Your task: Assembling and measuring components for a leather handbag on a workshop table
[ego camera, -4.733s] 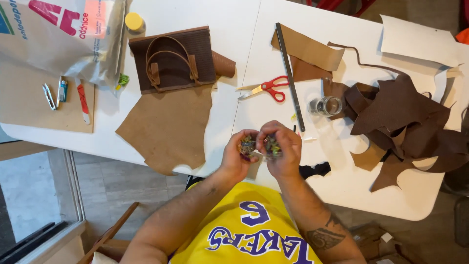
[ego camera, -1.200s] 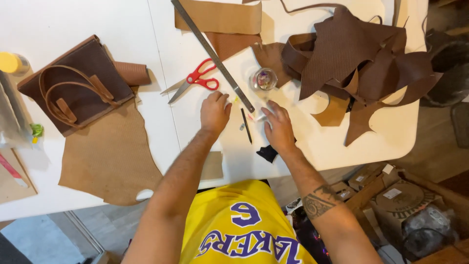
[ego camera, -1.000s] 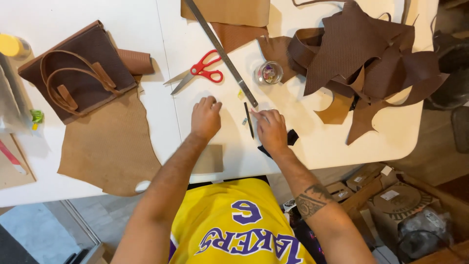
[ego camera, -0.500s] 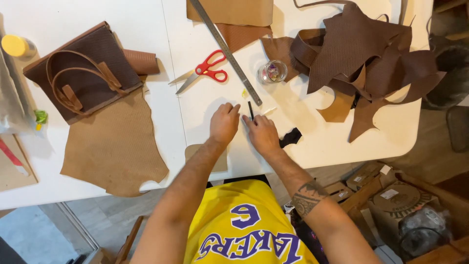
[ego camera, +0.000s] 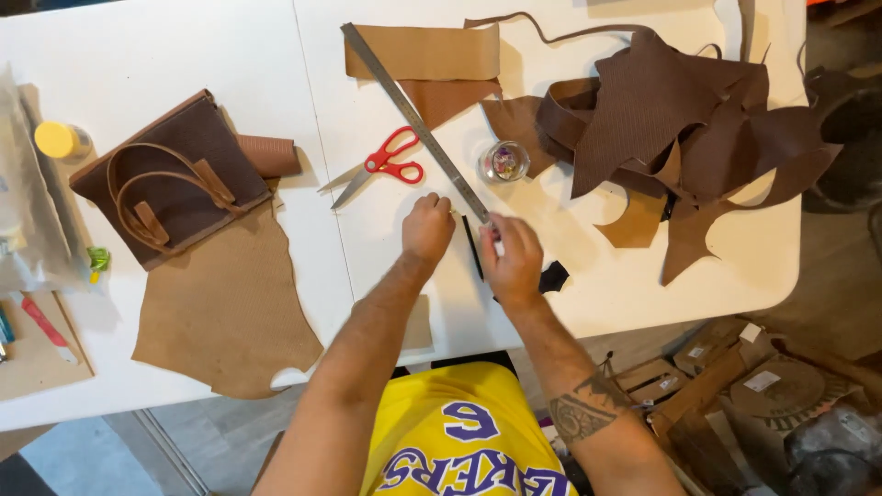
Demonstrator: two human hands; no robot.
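My left hand (ego camera: 428, 226) rests on the white table (ego camera: 588, 303) with its fingers bent down, just left of the near end of a long metal ruler (ego camera: 415, 119). My right hand (ego camera: 511, 258) lies beside it, fingertips at the ruler's near end, with a small white bit showing under them. A thin black strip (ego camera: 472, 246) lies on the table between the two hands. A small black scrap (ego camera: 554, 276) sits just right of my right hand.
Red-handled scissors (ego camera: 390, 166) and a small glass jar (ego camera: 503, 161) lie beyond the hands. A dark brown leather pile (ego camera: 680, 119) fills the right side. Tan leather pieces (ego camera: 423, 51) lie at the top, a tan hide (ego camera: 225, 308) and a brown bag (ego camera: 175, 174) at the left.
Both hands have moved slightly away from me toward the ruler's near end and a little apart, leaving the black strip lying between them. Earlier they were together at the table edge.
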